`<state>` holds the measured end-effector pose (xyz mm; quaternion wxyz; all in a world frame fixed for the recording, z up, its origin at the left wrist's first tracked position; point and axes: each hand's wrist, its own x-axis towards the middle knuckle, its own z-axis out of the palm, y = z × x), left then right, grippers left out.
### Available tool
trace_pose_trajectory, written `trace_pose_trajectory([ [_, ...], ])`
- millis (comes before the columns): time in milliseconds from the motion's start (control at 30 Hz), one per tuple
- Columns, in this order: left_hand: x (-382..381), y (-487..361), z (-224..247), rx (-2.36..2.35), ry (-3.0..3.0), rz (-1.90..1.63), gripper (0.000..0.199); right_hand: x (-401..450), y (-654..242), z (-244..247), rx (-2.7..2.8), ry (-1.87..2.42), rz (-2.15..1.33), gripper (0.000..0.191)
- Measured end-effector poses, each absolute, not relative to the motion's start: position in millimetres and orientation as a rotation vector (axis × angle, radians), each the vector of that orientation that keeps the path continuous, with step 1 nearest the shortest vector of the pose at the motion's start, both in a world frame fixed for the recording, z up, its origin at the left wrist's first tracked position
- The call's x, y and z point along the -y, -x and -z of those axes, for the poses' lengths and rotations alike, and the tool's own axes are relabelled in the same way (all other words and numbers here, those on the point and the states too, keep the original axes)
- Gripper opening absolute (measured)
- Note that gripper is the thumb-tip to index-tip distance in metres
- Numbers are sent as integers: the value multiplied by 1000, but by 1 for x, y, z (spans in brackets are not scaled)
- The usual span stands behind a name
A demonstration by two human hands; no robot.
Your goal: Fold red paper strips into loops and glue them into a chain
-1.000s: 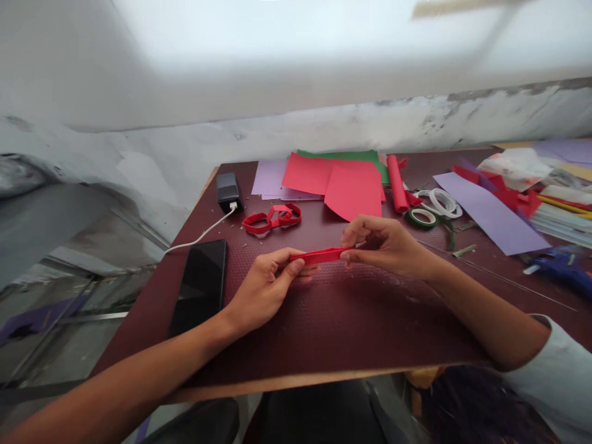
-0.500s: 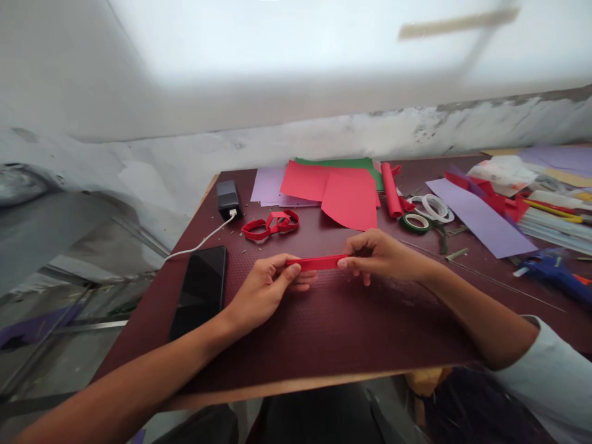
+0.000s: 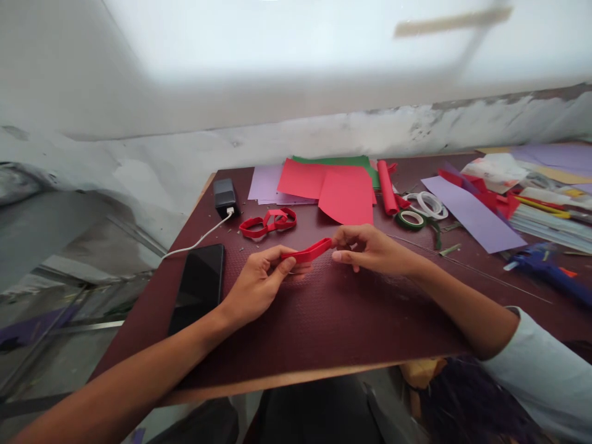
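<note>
My left hand [image 3: 263,277] pinches one end of a folded red paper strip [image 3: 308,253] between thumb and fingers, a little above the table. The strip is bent near its middle, and its far end tilts up to the right, where a narrow gap shows between its layers. Beside that end is my right hand [image 3: 365,250], its thumb and index finger apart; whether a fingertip touches the paper I cannot tell. Behind the hands, joined red paper loops [image 3: 268,223] lie on the dark red table [image 3: 296,333].
A black phone [image 3: 198,283] and a power bank [image 3: 225,196] with a white cable stand left. Red sheets [image 3: 346,197] lie at the back. To the right are a red paper roll [image 3: 387,188], green tape [image 3: 411,220], a lilac sheet [image 3: 472,213] and a blue glue gun [image 3: 546,265].
My right thumb and index finger have come apart at the strip's right end. The strip was straight and nearly level; now it bends upward on the right.
</note>
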<state>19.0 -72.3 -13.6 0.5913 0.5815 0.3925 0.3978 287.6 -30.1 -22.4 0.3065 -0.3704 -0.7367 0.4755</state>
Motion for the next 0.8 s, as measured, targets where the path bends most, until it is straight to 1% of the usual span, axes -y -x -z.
trace_pose_trajectory([
  [200,72,-18,16,-930,-1451,-910,33,28,-289,21,2013,927,-1147,36],
  [367,71,-17,18,-913,-1403,-908,31,29,-289,18,2082,856,-1084,42],
  [467,70,-18,18,-904,-1375,-907,31,31,-287,19,2057,872,-1115,39],
  [567,70,-19,19,-876,-1351,-886,33,32,-283,21,2044,882,-1186,38],
  [700,71,-21,20,-832,-1277,-861,38,31,-282,24,2088,843,-1121,45],
  [800,71,-22,22,-827,-1238,-848,42,31,-283,22,2125,843,-1081,45],
])
